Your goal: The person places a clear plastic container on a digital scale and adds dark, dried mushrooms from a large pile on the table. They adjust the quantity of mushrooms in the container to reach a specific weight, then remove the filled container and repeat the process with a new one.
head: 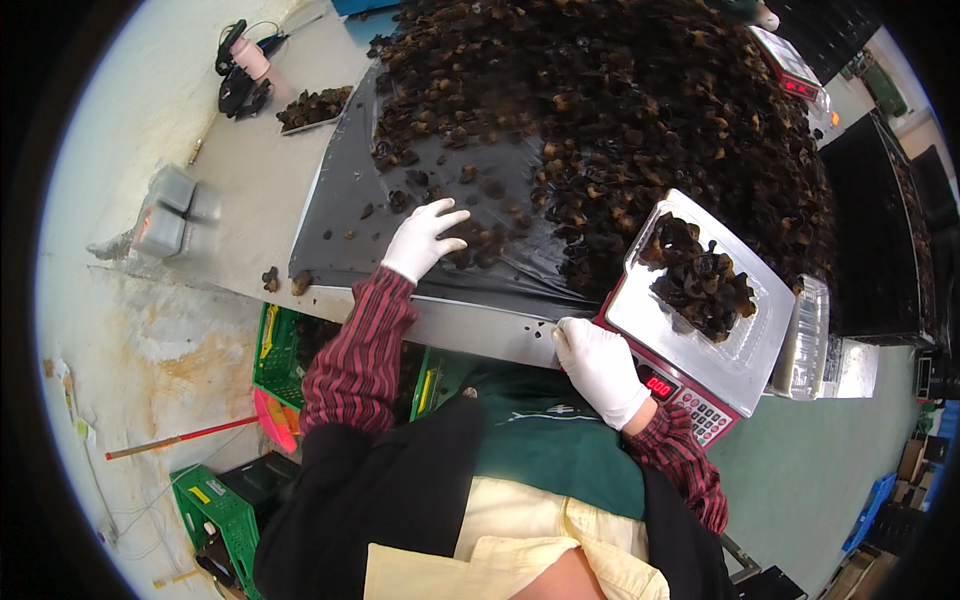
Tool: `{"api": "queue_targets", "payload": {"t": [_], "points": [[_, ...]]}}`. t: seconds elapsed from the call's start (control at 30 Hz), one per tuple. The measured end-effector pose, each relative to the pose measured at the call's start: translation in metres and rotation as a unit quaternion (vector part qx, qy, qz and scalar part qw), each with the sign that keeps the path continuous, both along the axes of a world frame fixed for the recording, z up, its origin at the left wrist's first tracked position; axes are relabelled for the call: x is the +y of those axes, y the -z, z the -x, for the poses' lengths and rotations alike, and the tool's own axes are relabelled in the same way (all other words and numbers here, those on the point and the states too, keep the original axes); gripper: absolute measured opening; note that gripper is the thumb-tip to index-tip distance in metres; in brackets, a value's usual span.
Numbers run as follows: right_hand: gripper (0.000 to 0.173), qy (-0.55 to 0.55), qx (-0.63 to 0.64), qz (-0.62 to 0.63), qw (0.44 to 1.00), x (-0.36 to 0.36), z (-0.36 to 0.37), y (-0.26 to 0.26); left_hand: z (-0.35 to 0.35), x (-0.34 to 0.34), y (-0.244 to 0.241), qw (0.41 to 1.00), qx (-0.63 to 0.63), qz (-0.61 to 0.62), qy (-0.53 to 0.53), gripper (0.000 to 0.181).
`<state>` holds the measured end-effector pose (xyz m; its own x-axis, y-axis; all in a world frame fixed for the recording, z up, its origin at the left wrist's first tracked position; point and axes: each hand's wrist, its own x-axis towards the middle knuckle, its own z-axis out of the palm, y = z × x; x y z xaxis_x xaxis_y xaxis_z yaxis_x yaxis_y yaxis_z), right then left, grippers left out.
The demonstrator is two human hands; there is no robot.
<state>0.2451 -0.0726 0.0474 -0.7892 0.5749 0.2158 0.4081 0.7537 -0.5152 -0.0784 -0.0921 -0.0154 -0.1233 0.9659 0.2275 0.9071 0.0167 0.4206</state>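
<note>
Dried dark fungus pieces (637, 112), likely wood ear mushrooms, lie heaped over black plastic sheeting (345, 202) on the table. My left hand (424, 241), in a white glove, is above the sheeting near some loose pieces, its fingers apart and holding nothing. My right hand (600, 369), also gloved, is at the table's front edge beside the red scale (697, 409); its fingers are curled, and whether something small is between them cannot be told. On the scale's metal plate sits a clear plastic tray (761, 289) with a clump of fungus (701, 277) in it.
Clear plastic trays (808, 337) are stacked right of the scale. Clear containers (161, 229), a pink bottle (250, 58) and a small tray of fungus (313, 109) stand at left. Green crates (276, 352) are below the table. A gloved hand of another person (766, 18) shows beside a second scale (787, 67).
</note>
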Motion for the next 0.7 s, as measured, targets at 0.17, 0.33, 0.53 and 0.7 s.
{"api": "queue_targets", "payload": {"t": [0.17, 0.33, 0.53, 0.7], "points": [[0.011, 0.011, -0.008, 0.012, 1.0, -0.001, -0.004, 0.0, 0.045, 0.042, 0.02, 0.972, -0.217, 0.084, -0.043, 0.01], [0.015, -0.011, -0.01, 0.037, 0.999, -0.002, 0.001, 0.0, 0.037, 0.083, 0.014, 0.989, -0.129, 0.01, -0.073, 0.028], [0.015, -0.017, 0.017, 0.059, 0.998, -0.001, -0.004, 0.002, -0.04, 0.112, 0.015, 0.992, -0.026, 0.119, 0.01, 0.048], [0.015, -0.035, 0.032, 0.064, 0.997, 0.001, -0.016, -0.004, -0.048, 0.113, 0.038, 0.983, -0.116, 0.073, 0.121, 0.015]]}}
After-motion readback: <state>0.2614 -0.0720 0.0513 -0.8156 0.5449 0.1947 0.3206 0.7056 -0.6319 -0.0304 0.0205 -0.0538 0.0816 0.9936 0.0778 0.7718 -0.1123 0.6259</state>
